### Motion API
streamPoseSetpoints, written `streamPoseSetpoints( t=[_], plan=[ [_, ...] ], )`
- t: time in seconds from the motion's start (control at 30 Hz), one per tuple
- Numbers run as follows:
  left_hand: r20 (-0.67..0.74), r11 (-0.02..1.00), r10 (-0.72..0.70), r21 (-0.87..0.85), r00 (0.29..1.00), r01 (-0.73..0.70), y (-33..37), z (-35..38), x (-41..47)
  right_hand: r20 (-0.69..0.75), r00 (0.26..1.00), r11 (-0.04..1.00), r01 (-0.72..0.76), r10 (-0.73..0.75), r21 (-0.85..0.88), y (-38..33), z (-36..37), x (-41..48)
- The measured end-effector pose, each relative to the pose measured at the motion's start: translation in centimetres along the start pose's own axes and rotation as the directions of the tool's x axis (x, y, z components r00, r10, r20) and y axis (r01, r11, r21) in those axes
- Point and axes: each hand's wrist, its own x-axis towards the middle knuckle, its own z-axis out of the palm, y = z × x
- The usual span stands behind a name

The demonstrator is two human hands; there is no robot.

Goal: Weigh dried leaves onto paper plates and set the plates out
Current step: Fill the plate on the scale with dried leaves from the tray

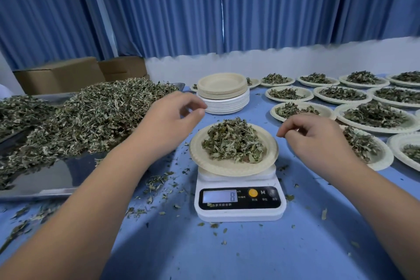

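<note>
Head view: loosely curled, empty left hand [168,120] and right hand [318,136] flank the scale's [238,202] heaped plate [229,167], between the table's [227,254] left-edge leaf tray [45,179] and right-edge filled plates [372,130].

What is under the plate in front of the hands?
A white scale, its display showing 8. The plate with its leaves covers the weighing platform, so that is mostly hidden.

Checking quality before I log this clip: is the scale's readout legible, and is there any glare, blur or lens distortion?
Head view: even, soft lighting with faint shadows; the white digital kitchen scale's display is readable, showing 8; the shiny steel tray mirrors dark patches without blown glare; wide-angle bowing curves the pleated blue curtains toward the edges.
</note>
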Motion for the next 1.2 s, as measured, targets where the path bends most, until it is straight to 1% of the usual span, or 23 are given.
streamPoseSetpoints(
  t=[0.1,0.17,0.27,0.33,0.43,0.47,0.53,0.73,0.83,0.93,1.0,1.13,1.2],
  plan=[
    [0.183,0.999,0.033,0.022,0.983,-0.038,1.5,1.2,2.8,-0.002,1.000,1.000,0.022,-0.022,0.005,-0.1,0.0,0.1],
    [0.307,0.993,0.030,0.102,0.951,-0.064,2.4,2.1,4.5,-0.004,1.000,1.000,0.023,-0.023,0.007,0.0,0.0,0.1],
    [0.485,0.959,-0.066,0.271,0.872,-0.078,3.2,3.3,6.4,-0.008,1.000,0.999,0.029,-0.029,0.013,0.2,-0.1,0.1],
    [0.553,0.946,-0.118,0.315,0.825,-0.076,3.4,3.8,7.0,-0.008,0.999,0.999,0.037,-0.037,0.007,0.2,-0.2,0.2],
    [0.613,0.929,-0.140,0.353,0.777,-0.111,3.6,4.2,7.2,-0.002,0.999,0.999,0.046,-0.046,0.013,0.2,-0.4,0.3],
    [0.616,0.922,-0.142,0.367,0.775,-0.123,3.6,4.4,7.2,0.000,0.999,0.999,0.043,-0.043,0.016,0.3,-0.5,0.3],
    [0.596,0.922,-0.130,0.367,0.792,-0.125,3.6,4.7,7.0,0.003,0.999,0.999,0.038,-0.038,0.020,0.4,-0.5,0.3],
    [0.514,0.950,-0.026,0.280,0.857,-0.139,3.3,4.4,6.3,-0.004,1.000,0.999,0.025,-0.024,0.038,0.6,-0.7,0.3],
    [0.386,0.975,0.042,0.186,0.922,-0.122,3.1,4.0,6.0,-0.006,1.000,0.999,0.027,-0.027,0.031,0.6,-0.7,0.3],
    [0.252,0.995,0.058,0.068,0.966,-0.077,3.0,3.9,5.7,-0.008,0.999,0.999,0.033,-0.033,0.019,0.7,-0.7,0.3],
    [0.222,0.996,0.070,0.044,0.973,-0.082,3.2,4.0,5.6,-0.009,0.999,0.999,0.037,-0.036,0.016,0.7,-0.8,0.3],
    [0.244,0.985,0.099,0.116,0.965,-0.130,3.3,3.8,5.4,-0.011,0.999,0.999,0.040,-0.040,0.023,0.6,-0.7,0.3],
    [0.245,0.983,0.099,0.127,0.965,-0.133,3.1,3.7,5.3,-0.015,0.999,0.999,0.038,-0.038,0.028,0.6,-0.7,0.3]
  ],
)
